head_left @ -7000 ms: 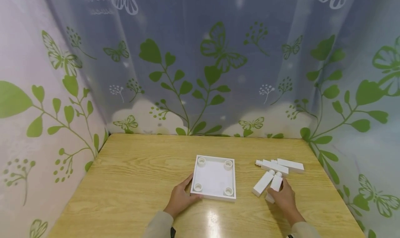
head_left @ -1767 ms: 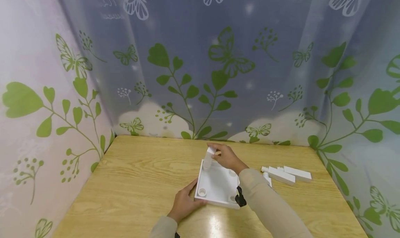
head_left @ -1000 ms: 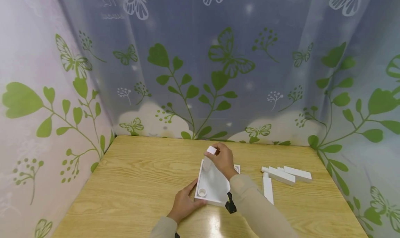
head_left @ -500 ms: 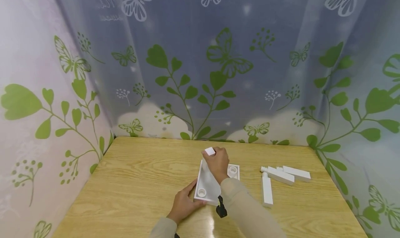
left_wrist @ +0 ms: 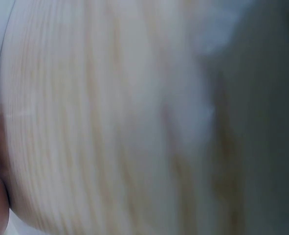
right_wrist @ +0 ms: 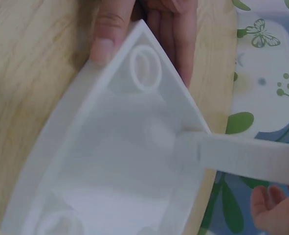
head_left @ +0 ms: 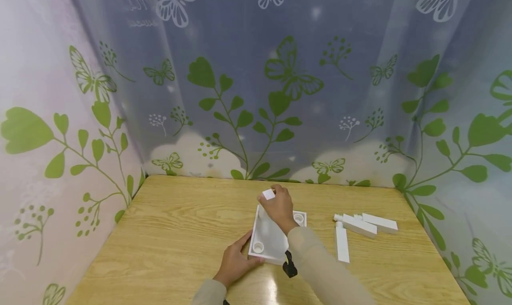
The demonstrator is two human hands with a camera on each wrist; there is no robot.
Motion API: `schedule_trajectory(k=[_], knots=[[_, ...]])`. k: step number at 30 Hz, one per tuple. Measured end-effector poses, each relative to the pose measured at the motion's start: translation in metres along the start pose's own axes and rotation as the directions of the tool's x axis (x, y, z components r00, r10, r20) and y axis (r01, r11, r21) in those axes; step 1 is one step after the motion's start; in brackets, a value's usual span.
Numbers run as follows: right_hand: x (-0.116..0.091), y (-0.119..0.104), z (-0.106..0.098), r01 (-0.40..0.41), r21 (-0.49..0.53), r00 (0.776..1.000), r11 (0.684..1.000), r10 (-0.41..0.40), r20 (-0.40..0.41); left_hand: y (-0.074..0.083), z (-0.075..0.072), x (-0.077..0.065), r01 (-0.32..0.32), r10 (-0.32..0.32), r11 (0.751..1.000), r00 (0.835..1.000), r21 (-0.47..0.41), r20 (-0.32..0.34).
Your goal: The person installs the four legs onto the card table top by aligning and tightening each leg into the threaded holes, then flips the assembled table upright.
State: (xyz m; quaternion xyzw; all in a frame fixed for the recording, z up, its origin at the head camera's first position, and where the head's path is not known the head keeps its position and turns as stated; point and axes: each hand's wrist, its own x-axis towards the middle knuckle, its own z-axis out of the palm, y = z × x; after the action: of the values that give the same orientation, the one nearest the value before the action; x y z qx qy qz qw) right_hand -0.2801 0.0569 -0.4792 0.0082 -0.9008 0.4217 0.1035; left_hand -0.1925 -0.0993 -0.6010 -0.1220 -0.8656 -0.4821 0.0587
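A white square panel (head_left: 267,236) with a raised rim and round corner sockets lies on the wooden table. My left hand (head_left: 236,261) grips its near left corner; the right wrist view shows the thumb on one side and fingers on the other. At the far left corner, a white square-sided table leg (right_wrist: 249,156) stands upright on the panel, its lower end over that socket. My right hand (head_left: 281,208) holds this leg near its top, thumb and fingers around its sides. The near left socket (head_left: 258,247) and far right socket (head_left: 298,218) are bare; my right forearm hides the near right corner.
Three more white legs with threaded ends lie to the right: one leg (head_left: 342,243) points toward me, and a second leg (head_left: 360,226) lies against a third leg (head_left: 381,222). A patterned curtain (head_left: 248,96) encloses the table's back and sides.
My right hand has brought a leg from the right-hand group to the panel's far left corner. Over the last second its fingers have shifted around the leg's top. The left hand keeps its grip.
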Motion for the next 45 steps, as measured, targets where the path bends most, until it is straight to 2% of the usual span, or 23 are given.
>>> schedule_trajectory(k=[2, 4, 8, 10, 16, 20, 24, 30, 36, 41, 45], knots=[[0.003, 0.001, -0.008, 0.059, 0.007, 0.996, 0.998, -0.059, 0.071, 0.001, -0.001, 0.0, 0.004, -0.004, 1.0, 1.0, -0.009, 0.008], [0.006, 0.002, -0.016, 0.11, 0.014, 0.982, 0.994, -0.111, 0.156, 0.002, -0.001, 0.001, 0.011, -0.011, 1.0, 1.0, -0.016, 0.017], [0.012, 0.005, -0.033, 0.192, 0.028, 0.933, 0.981, -0.191, 0.306, 0.002, -0.001, 0.001, 0.027, -0.027, 1.0, 0.999, -0.004, 0.02], [0.015, 0.006, -0.039, 0.223, 0.031, 0.91, 0.974, -0.219, 0.353, 0.002, -0.001, 0.001, 0.026, -0.026, 1.0, 1.0, 0.006, 0.015], [0.023, 0.011, -0.047, 0.322, 0.04, 0.859, 0.946, -0.309, 0.408, 0.002, -0.001, 0.0, 0.015, -0.015, 1.0, 1.0, 0.003, 0.016], [0.025, 0.012, -0.047, 0.376, 0.036, 0.84, 0.926, -0.357, 0.409, 0.002, 0.0, 0.0, 0.019, -0.019, 1.0, 1.0, 0.006, 0.017], [0.024, 0.012, -0.044, 0.361, 0.022, 0.857, 0.932, -0.341, 0.385, 0.002, 0.0, 0.0, 0.011, -0.011, 1.0, 1.0, 0.0, 0.016], [0.019, 0.011, -0.036, 0.276, 0.021, 0.921, 0.961, -0.27, 0.282, 0.0, 0.0, 0.0, 0.012, -0.012, 1.0, 1.0, 0.001, 0.018], [0.01, 0.011, -0.025, 0.196, 0.016, 0.965, 0.98, -0.196, 0.176, 0.0, 0.0, 0.0, 0.004, -0.004, 1.0, 1.0, 0.006, 0.017], [0.001, 0.009, -0.015, 0.162, 0.021, 0.984, 0.987, -0.163, 0.07, 0.001, 0.0, 0.0, 0.008, -0.008, 1.0, 1.0, 0.006, 0.011], [-0.004, 0.009, -0.006, 0.15, 0.014, 0.988, 0.989, -0.15, -0.024, 0.001, 0.001, -0.001, 0.013, -0.013, 1.0, 1.0, 0.005, 0.014]])
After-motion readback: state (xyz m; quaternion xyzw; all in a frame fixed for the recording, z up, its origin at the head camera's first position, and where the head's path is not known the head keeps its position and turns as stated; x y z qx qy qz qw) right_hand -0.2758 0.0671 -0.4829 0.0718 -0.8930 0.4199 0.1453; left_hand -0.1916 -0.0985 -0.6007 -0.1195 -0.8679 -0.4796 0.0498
